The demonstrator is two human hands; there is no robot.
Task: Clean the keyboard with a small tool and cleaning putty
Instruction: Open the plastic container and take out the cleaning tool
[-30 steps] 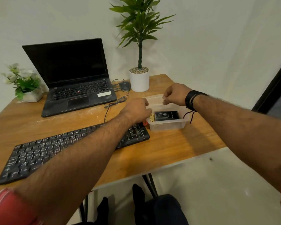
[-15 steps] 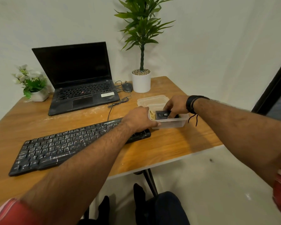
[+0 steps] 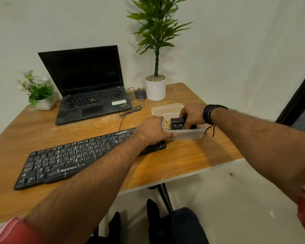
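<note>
The left hand (image 3: 152, 132) clamps the near corner of the clear plastic tub (image 3: 187, 134), apparently to keep it from sliding while the right hand (image 3: 192, 115) reaches in and closes its fingers around a small black box (image 3: 177, 123), probably the tool kit. Something yellowish (image 3: 167, 124) sits beside the box, perhaps the putty. The tub's lid (image 3: 165, 108) lies just behind. The dusty keyboard (image 3: 74, 157) waits on the worktop (image 3: 192, 155), touching the tub's left side, within easy reach.

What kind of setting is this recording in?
Probably a home or small office workstation: a wooden desk against a plain wall holds an open laptop, a separate black keyboard and two potted plants.
</note>
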